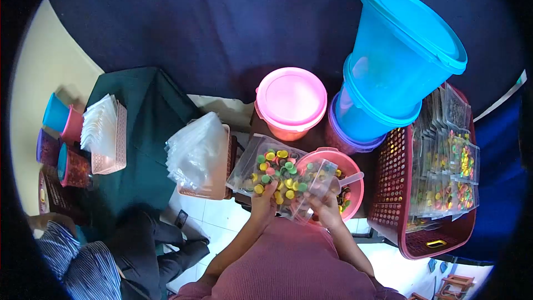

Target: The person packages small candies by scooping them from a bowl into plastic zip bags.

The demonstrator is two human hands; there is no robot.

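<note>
A clear plastic bag (286, 173) holds many small round pieces in yellow, green, pink and dark colours. My left hand (264, 204) grips its lower left edge, fingers closed on the plastic. At its right side, my right hand (327, 209) pinches the clear plastic near the bag's end, partly over a pink tub (358, 193). Inside that tub lie more of the coloured pieces, and a translucent scoop (351, 179) rests there with its handle pointing right. Part of the tub is hidden behind the bag and my right hand.
A pink-lidded tub (292, 97) and stacked blue tubs (388, 66) stand behind. To the right, a maroon basket (391, 194) holds several filled bags. Empty bags (197, 153) fill a basket on the left. A person in a striped shirt (83, 266) sits at far left.
</note>
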